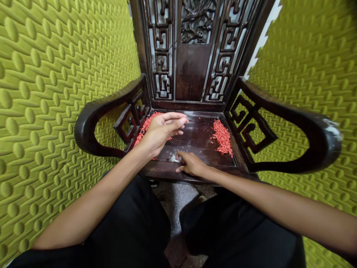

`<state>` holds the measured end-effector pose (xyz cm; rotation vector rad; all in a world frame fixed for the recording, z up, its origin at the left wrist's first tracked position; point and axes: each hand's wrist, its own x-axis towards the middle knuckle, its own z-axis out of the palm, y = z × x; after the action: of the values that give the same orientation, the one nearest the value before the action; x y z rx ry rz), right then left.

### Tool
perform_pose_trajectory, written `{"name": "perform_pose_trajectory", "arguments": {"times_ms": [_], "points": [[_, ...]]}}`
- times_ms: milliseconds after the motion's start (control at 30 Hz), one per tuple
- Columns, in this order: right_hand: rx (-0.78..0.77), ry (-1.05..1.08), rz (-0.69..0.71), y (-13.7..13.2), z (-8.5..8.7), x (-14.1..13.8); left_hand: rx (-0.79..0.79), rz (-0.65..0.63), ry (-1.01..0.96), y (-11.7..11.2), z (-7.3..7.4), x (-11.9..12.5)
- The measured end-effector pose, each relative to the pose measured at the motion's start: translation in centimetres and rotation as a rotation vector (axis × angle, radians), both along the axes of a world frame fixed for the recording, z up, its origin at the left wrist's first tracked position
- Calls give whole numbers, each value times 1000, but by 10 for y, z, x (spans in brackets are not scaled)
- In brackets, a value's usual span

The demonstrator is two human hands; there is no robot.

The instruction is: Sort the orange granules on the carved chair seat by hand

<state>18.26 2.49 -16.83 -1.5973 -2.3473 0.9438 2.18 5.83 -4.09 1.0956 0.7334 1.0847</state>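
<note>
My left hand hangs over the left part of the dark wooden chair seat, its fingers together and pointing right. Whether it holds anything is hidden. Beneath it lies a strewn band of small red grains, partly covered by the hand. My right hand rests low on the seat, its fingertips touching a small patch of white grains. A denser pile of red grains lies at the seat's right side, apart from both hands.
Curved dark armrests flank the seat, and a carved lattice backrest stands behind it. Green dimpled foam panels line both sides. My black-clad knees and a speckled floor lie below the seat's front edge.
</note>
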Motion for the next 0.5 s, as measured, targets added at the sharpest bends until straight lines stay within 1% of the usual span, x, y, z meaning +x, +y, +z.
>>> {"name": "perform_pose_trajectory", "arguments": {"times_ms": [233, 500], "points": [[57, 77, -56, 8, -12, 5, -18, -3, 25, -2, 1, 1], [105, 207, -97, 10, -24, 7, -14, -10, 16, -2, -1, 2]]}}
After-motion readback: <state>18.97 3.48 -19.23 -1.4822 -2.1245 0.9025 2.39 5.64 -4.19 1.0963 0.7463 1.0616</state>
